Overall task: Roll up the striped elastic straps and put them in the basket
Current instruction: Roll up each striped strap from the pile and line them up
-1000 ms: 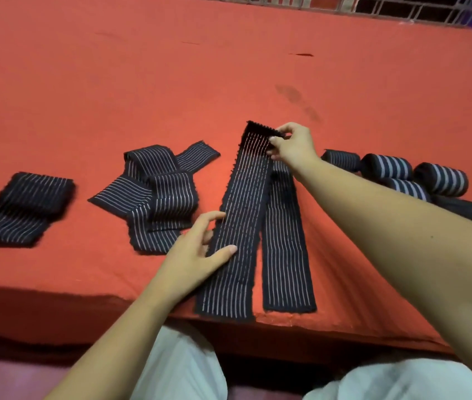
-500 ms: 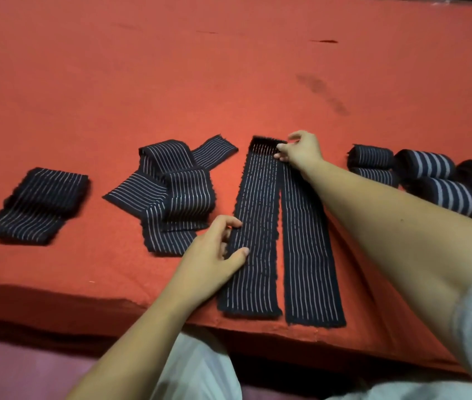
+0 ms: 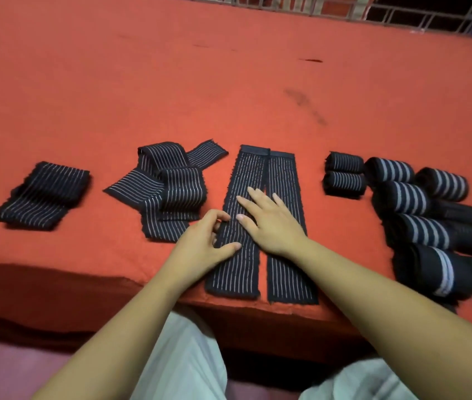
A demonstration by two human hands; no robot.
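The red-covered tabletop point(image 3: 229, 82) carries everything. Right of the flat straps point(image 3: 237, 272) lie several rolled straps point(image 3: 410, 203), finished but not in a basket; no basket is visible. Left of them wait a loose heap point(image 3: 168, 192) and a folded strap point(image 3: 41, 194). The right hand point(image 3: 275, 226) presses the flat straps with spread fingers. The left hand point(image 3: 200, 243) seems to pinch their left edge. Rolling these seems not yet begun.
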